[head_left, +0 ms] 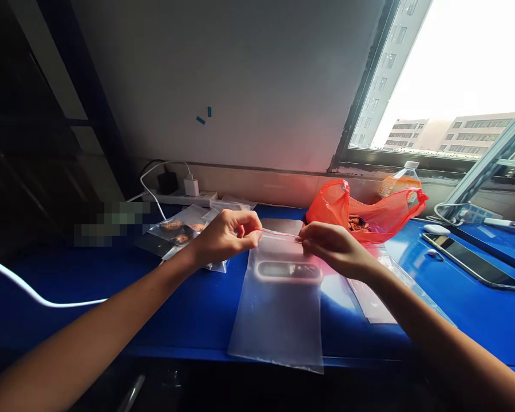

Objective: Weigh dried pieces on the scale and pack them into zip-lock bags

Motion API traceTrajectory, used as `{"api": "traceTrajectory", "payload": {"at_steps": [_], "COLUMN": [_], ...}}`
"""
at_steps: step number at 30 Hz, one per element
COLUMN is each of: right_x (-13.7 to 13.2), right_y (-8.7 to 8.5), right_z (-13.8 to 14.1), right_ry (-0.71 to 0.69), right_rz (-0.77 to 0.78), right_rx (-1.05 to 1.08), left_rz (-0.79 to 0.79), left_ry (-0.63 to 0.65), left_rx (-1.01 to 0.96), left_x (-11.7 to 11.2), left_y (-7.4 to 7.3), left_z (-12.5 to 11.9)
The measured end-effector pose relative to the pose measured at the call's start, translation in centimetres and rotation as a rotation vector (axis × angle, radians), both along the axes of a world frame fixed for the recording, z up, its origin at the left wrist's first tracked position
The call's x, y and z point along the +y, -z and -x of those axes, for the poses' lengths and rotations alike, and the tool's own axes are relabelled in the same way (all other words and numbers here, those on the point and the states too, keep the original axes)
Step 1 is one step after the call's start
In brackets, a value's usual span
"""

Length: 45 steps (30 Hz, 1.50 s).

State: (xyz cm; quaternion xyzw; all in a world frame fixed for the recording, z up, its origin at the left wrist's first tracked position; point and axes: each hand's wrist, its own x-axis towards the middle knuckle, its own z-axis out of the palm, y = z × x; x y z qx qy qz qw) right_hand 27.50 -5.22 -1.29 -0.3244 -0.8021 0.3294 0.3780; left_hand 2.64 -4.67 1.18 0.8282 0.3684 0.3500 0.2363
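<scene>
The left hand point(225, 234), just left of the frame's centre, is curled closed, pinching the left end of the top edge of a clear zip bag point(278, 320) between thumb and fingers. The right hand point(335, 249), just right of centre, pinches the same edge at its right end, fingers bent over the strip. The edge is stretched taut between the two hands, with a thin reddish line along it.

The bag hangs down from the hands toward the lower centre of the frame. Its lower part lies on the blue surface point(189, 309), and its bottom edge reaches the near rim. Inside, close to the top and just under the hands, sits an oblong object point(289, 270) with a pale pinkish rim and a dark middle; what it is cannot be told.

Under the right forearm a second flat clear bag point(373, 300) lies on the surface. Behind the right hand is a crumpled red plastic bag point(364, 214), with a bottle point(401, 180) beyond it by the window sill. A phone point(472, 260) lies face up at the right. Behind the left hand are small clear packets point(180, 226) holding brown pieces, and further back a power strip point(184, 197) with a white charger point(191, 186) plugged in. A white cable point(34, 294) crosses the left of the frame.
</scene>
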Motion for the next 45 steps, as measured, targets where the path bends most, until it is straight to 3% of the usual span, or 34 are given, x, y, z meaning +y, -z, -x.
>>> {"api": "traceTrajectory", "payload": {"at_steps": [4, 6, 8, 9, 10, 13, 16, 19, 22, 24, 26, 28, 30, 33, 36, 40, 45], "right_x": [-1.4, -2.5, -3.5, -3.8, -4.0, -4.1, -2.9, -0.5, 2.0, 2.8, 2.7, 2.0, 1.1, 0.2, 0.1, -0.3, -1.0], "right_y": [-2.3, -3.7, -4.3, -4.2, -3.8, -1.7, 0.7, 2.1, 1.7, 0.3, -1.6, -3.6, -4.8, -4.6, -2.8, -0.6, -0.1], "right_z": [-2.6, -6.0, -10.0, -12.0, -13.8, -17.9, -19.2, -18.3, -16.8, -16.0, -14.9, -12.8, -9.4, -2.8, 2.3, 3.8, 2.3], "right_ry": [0.215, 0.370, 0.512, 0.564, 0.621, 0.709, 0.614, 0.544, 0.542, 0.607, 0.769, 0.958, 0.966, 0.510, 0.191, 0.052, 0.021], "right_rz": [-0.185, -0.187, -0.093, 0.003, 0.091, 0.330, 0.389, 0.307, 0.099, -0.098, -0.292, -0.425, -0.451, -0.333, -0.053, 0.163, 0.235], "right_rx": [0.031, 0.119, 0.149, 0.120, 0.125, 0.022, -0.175, -0.252, -0.313, -0.423, -0.487, -0.389, -0.183, -0.013, 0.036, 0.152, 0.170], "left_rz": [0.036, 0.023, -0.078, -0.120, -0.098, -0.012, 0.040, 0.041, 0.016, 0.059, 0.165, 0.260, 0.300, 0.280, 0.221, 0.063, -0.037], "left_ry": [-0.064, -0.240, -0.535, -0.680, -0.741, -0.806, -0.797, -0.737, -0.666, -0.583, -0.436, -0.237, -0.056, 0.121, 0.176, 0.115, 0.033], "left_rx": [0.039, 0.162, 0.372, 0.509, 0.544, 0.561, 0.537, 0.473, 0.343, 0.138, -0.078, -0.126, -0.098, -0.030, 0.018, 0.072, 0.158], "left_x": [1.1, 2.5, 4.3, 5.3, 6.2, 8.3, 9.4, 9.5, 8.6, 7.4, 6.0, 4.5, 3.2, 1.7, 0.9, 0.0, -1.0], "left_y": [-0.1, -0.1, 0.2, 0.5, 0.8, 1.9, 2.5, 2.4, 1.6, 0.7, -0.3, -1.2, -1.8, -1.8, -1.0, 0.4, 0.9], "left_z": [0.6, 2.0, 3.7, 4.6, 5.3, 6.4, 5.9, 5.2, 5.1, 5.2, 5.3, 5.1, 4.6, 3.2, 1.7, 0.1, -1.2]}}
